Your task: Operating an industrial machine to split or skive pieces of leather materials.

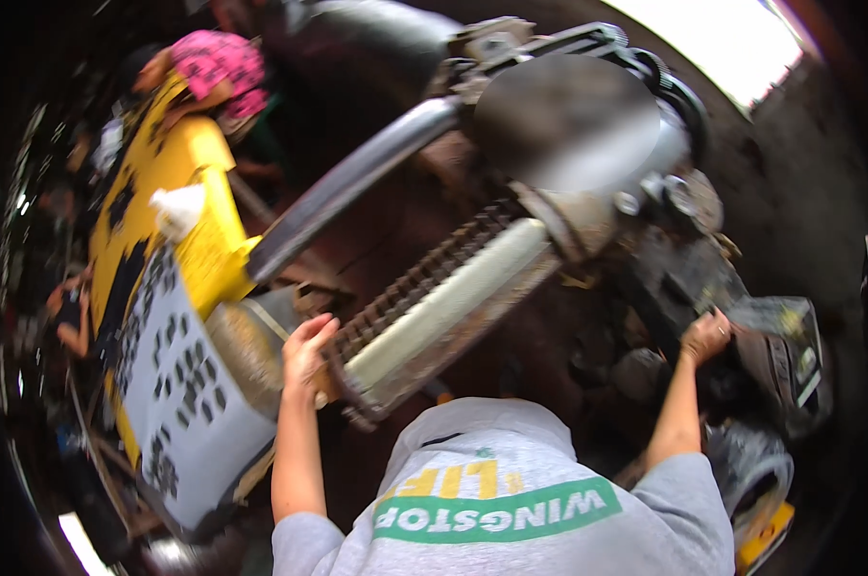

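So your left hand (309, 350) is right up at the near end of the machine's long pale greenish-white bar (448, 302), which starts just to the right of your fingers and slants away up and to the right. Your fingers are bent and bunched fairly narrow; it's blurry there, so I can't tell if you're gripping anything or even touching the end. Your right hand (705, 336) is well off to the other side of that bar, curled in tight, just below a dark blocky machine part (688, 274) and beside a crumpled clear plastic wrapping (779, 312). Can't tell what, if anything, is in it.

Looks-wise, your bar is straight and pretty smooth, sitting lengthwise in a grubby brown metal frame (453, 341). A dark row of metal teeth (419, 283) runs along its left side. At the end farthest from your left hand, it meets a bulky machine head with a big rounded grey patch (568, 120) that's just a smear. Up from that same hand, a curved silver-grey metal arm (352, 182) slopes toward the head.

Left of your left hand there's a light grey sheet (232, 442) dotted with small dark oblong pieces (201, 374), and a bright yellow surface (208, 240) beyond it.
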Demonstrator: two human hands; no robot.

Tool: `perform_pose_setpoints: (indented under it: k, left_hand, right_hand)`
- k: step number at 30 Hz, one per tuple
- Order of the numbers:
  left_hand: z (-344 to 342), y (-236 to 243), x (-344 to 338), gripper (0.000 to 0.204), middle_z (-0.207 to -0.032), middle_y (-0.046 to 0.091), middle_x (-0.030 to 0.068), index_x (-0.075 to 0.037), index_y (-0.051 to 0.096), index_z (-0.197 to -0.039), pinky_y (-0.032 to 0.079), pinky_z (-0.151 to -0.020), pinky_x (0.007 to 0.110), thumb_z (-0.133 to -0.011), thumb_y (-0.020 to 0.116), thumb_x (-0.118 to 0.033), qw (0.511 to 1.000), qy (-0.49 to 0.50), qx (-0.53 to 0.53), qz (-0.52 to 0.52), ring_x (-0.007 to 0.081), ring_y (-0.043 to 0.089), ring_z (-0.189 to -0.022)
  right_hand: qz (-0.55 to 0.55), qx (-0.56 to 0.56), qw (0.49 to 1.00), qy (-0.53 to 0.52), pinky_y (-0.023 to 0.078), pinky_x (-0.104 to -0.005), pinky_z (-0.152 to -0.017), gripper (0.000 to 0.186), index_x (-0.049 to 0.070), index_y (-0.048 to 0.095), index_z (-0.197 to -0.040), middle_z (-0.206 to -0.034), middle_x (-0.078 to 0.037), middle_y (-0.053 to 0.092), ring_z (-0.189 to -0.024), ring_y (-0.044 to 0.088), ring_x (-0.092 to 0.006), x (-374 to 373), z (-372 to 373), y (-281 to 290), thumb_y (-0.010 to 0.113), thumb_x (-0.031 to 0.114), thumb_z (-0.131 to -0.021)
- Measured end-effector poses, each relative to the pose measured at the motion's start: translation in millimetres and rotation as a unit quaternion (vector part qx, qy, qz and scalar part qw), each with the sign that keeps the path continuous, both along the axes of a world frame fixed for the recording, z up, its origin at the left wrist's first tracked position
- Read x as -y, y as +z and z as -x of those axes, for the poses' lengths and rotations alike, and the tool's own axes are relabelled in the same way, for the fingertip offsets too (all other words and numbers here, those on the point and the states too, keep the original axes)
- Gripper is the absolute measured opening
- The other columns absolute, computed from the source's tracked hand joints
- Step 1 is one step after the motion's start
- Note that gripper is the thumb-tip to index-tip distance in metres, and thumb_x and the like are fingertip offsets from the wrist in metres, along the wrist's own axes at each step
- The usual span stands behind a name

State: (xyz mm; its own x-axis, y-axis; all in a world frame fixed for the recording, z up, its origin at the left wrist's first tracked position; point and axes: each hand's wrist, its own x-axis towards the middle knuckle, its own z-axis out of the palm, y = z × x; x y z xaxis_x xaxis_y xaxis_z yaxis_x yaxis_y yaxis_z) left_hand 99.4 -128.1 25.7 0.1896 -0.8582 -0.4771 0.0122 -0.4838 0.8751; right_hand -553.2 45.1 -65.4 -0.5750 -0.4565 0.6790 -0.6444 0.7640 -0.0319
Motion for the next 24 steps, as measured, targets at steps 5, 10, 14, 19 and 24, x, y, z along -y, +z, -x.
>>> perform_pose_setpoints:
  k: [5,10,14,19,24]
  left_hand:
    - [-12.7,-52.5,-33.0,0.033,-0.101,0.061,0.0139,-0.002,0.055,-0.113,0.049,-0.082,0.037,-0.089,0.049,-0.024,0.942,0.061,-0.321,0.074,0.0248,0.060,-0.091]
    - [11.2,-104.8,-60.8,0.036,-0.099,0.064,0.0130,0.001,0.059,-0.108,0.047,-0.086,0.035,-0.089,0.052,-0.029,0.992,0.029,-0.106,0.058,0.0222,0.062,-0.089]
    - [47.9,-126.1,-73.5,0.029,-0.092,0.066,0.0126,0.005,0.062,-0.099,0.048,-0.082,0.029,-0.078,0.069,-0.013,0.998,0.018,-0.005,0.062,0.0177,0.064,-0.084]
    - [115.7,-69.5,-80.2,0.026,-0.088,0.066,0.0151,0.007,0.061,-0.099,0.051,-0.074,0.025,-0.077,0.068,-0.005,0.992,-0.045,-0.101,0.059,0.0194,0.065,-0.081]
    - [153.5,-63.8,-81.5,0.015,-0.076,0.066,0.0121,0.004,0.065,-0.084,0.051,-0.066,0.024,-0.071,0.071,0.001,0.988,-0.139,-0.058,-0.020,0.0164,0.065,-0.070]
  right_hand:
    - [0.023,0.037,0.998,-0.054,0.037,-0.0413,-0.091,0.023,0.011,0.058,-0.103,-0.109,-0.009,0.054,-0.107,0.048,-0.0276,-0.8,1.0,-8.2,0.053,0.020,-0.083]
    - [0.049,0.053,0.996,-0.055,0.035,-0.0411,-0.093,0.023,0.010,0.059,-0.103,-0.110,-0.009,0.053,-0.107,0.047,-0.0274,-3.0,0.2,-1.7,0.052,0.021,-0.084]
    - [0.059,0.050,0.996,-0.051,0.034,-0.0416,-0.094,0.022,0.009,0.058,-0.102,-0.110,-0.009,0.052,-0.107,0.046,-0.0272,-0.3,-1.9,-3.0,0.052,0.020,-0.083]
    - [0.062,0.060,0.995,-0.054,0.034,-0.0415,-0.095,0.023,0.010,0.056,-0.104,-0.112,-0.009,0.050,-0.109,0.045,-0.0274,-2.6,-5.5,2.3,0.052,0.020,-0.084]
    - [0.072,0.070,0.993,-0.055,0.033,-0.0420,-0.095,0.023,0.010,0.055,-0.105,-0.112,-0.009,0.050,-0.110,0.044,-0.0277,-4.9,-4.6,2.3,0.052,0.020,-0.084]
